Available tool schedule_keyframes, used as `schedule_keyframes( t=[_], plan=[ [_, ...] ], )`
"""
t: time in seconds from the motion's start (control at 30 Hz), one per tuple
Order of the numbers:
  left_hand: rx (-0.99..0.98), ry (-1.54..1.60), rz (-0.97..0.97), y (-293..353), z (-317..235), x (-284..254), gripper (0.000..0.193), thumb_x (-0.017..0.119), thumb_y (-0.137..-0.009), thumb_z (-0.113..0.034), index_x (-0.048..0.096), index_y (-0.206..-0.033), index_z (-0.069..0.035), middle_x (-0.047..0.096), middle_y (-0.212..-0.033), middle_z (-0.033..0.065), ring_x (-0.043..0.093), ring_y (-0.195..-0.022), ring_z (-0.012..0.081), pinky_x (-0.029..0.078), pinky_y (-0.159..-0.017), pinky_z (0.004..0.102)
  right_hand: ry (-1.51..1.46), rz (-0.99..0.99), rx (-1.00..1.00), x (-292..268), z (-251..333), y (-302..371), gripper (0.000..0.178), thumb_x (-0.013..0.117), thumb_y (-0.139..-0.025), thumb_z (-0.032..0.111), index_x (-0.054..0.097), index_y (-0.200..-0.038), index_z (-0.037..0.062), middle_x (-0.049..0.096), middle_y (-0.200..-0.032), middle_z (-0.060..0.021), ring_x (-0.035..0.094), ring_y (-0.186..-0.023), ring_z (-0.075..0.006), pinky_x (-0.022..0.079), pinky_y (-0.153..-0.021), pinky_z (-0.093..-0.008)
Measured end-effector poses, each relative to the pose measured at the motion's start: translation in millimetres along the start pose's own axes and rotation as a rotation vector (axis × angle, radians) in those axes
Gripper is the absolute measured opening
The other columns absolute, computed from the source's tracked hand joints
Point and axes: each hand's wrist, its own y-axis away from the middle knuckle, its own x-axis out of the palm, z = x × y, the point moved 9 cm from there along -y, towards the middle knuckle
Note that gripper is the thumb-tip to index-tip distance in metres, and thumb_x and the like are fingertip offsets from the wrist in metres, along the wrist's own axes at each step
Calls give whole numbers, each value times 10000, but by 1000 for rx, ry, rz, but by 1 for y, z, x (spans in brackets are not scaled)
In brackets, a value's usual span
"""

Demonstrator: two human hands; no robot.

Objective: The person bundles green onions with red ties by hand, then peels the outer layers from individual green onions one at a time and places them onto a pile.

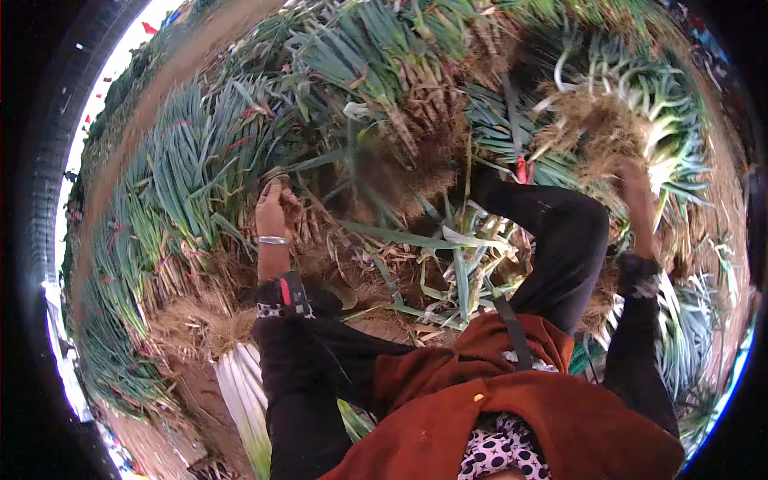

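Observation:
My left hand [276, 214], with a silver bangle at the wrist, is closed at the left of the middle. A small dark brown thing shows at its fingertips; I cannot make out what it is. Dark green leek leaves [180, 164] spread to its left. My right hand [638, 200] reaches to the right, against the tangled brown roots [604, 132] of a bunch of leeks whose white stems [660, 148] fan outward. Its fingers are blurred and partly lost against the roots, so their grip cannot be told.
Root-covered leeks [432, 120] lie in a heap ahead of me. Loose leaves and trimmings [464, 272] cover the ground between my legs. White-stemmed leeks [242, 392] lie beside my left arm. A dark strap [512, 332] runs near my bent right knee [580, 228].

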Motion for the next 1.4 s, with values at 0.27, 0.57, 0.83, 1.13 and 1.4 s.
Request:
schedule_keyframes(
  t=[0.27,0.57,0.83,1.13,1.4],
  plan=[
    [-29,-322,101,25,32,42,186,550,-869,-198,617,-893,-26,521,-640,-22,461,-560,54,385,-528,203,420,409,-396,448,45,-43,416,547,-822,369,575,-932,-31,604,-785,-166,589,-808,-317,453,-733,-396],
    [-228,-386,212,51,66,32,182,520,-874,-132,593,-964,8,541,-702,-4,481,-619,62,396,-579,206,681,430,-275,521,-1,-65,508,597,-750,363,476,-1061,-20,571,-963,-234,547,-910,-391,442,-781,-440],
    [-380,-380,321,54,174,30,399,388,-926,-342,524,-1088,-4,558,-970,33,511,-765,132,422,-664,287,9,1062,46,474,26,175,420,605,-821,308,536,-1057,-32,617,-940,-121,572,-837,-164,451,-754,-316],
    [-193,-789,7,134,223,34,377,403,-891,-370,539,-960,-25,587,-804,217,570,-781,386,428,-688,427,-38,700,337,479,-51,112,833,341,-804,683,549,-1008,-97,599,-885,-230,581,-778,-346,438,-663,-417],
    [-154,-750,-90,172,225,38,414,409,-884,-428,539,-1020,-59,583,-889,250,541,-840,437,426,-701,446,261,592,-72,486,5,116,637,379,-851,529,589,-850,-73,583,-859,-288,535,-883,-454,404,-748,-471]
  ],
)
